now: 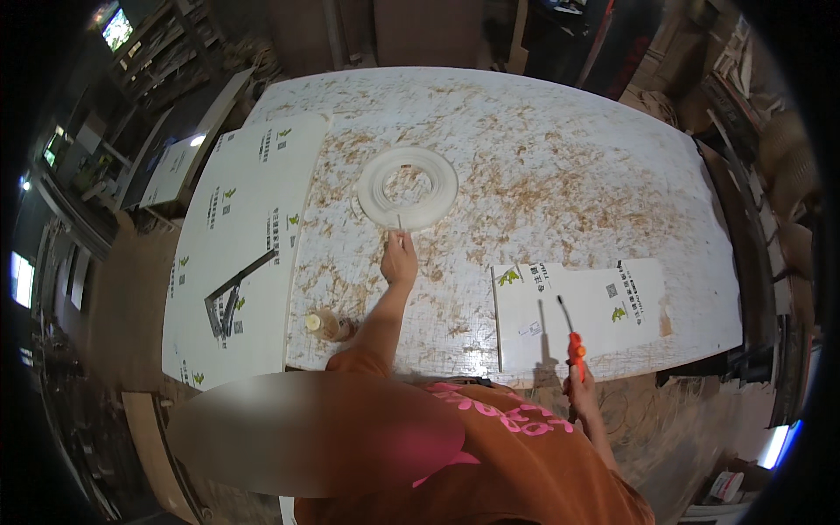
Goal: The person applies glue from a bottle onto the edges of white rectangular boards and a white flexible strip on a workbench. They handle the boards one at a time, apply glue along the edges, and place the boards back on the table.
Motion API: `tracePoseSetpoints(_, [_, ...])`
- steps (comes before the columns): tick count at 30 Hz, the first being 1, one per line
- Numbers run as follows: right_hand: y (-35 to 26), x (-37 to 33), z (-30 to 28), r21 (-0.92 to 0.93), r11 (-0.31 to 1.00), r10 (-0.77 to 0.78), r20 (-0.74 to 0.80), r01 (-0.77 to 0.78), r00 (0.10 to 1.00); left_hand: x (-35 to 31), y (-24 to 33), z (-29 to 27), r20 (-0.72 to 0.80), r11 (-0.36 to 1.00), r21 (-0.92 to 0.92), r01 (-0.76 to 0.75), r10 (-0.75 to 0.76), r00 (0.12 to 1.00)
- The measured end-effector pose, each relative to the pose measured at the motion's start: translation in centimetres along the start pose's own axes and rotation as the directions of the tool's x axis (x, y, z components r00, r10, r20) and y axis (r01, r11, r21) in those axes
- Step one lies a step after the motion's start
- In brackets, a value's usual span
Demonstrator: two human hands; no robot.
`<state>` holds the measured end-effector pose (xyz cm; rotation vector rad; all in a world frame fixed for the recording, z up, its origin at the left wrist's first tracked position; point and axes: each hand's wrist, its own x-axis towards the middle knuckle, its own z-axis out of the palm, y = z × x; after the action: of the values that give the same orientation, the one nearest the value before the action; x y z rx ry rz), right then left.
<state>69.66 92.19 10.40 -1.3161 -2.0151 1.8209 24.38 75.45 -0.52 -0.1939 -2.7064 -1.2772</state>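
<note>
Gripped a red tool, orange-knobbed with a skinny dark shaft, in the right hand, near right. Had the left hand at a flat, white, ring-shaped coil, far left-ish; couldn't really tell if pinching.

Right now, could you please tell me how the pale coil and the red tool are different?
Shape: the pale coil is a broad ring, while the red tool is long and slim with a dark shaft.
Colour: the coil is whitish; the tool's handle is red-orange.
Pose: the coil lies flat on the table; the tool is held in the right hand.
</note>
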Motion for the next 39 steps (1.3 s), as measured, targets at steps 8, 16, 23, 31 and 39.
tracePoseSetpoints(8, [-3.3, 2.5, 2.6, 0.043, 0.997, -0.057, -0.159, 0.065, 0.986, 7.3, 0.9, 2.9, 0.197, 0.937, 0.200, -0.285, 0.246, 0.949])
tracePoseSetpoints(16, [-9.3, 7.0, 12.9, -0.313, 0.888, -0.209, 0.381, 0.338, 0.901, 6.6, 0.0, 4.1, 0.300, 0.904, 0.210, -0.372, 0.302, 0.905])
tracePoseSetpoints(23, [-13.8, 16.4, 14.7, -0.362, 0.884, -0.222, 0.234, 0.297, 0.947, 0.3, 1.3, 1.5, 0.254, 0.892, 0.189, -0.410, 0.359, 0.898])
tracePoseSetpoints(31, [-15.0, 23.0, 11.2, -0.190, 0.947, -0.272, -0.044, 0.259, 0.961, -4.5, 1.2, 0.5, 0.217, 0.883, 0.087, -0.461, 0.434, 0.874])
tracePoseSetpoints(39, [-7.5, 17.9, -0.1, -0.673, 0.733, -0.149, -0.018, 0.098, 0.989, -4.6, 0.8, 1.4, 0.264, 0.819, 0.204, -0.537, 0.482, 0.836])
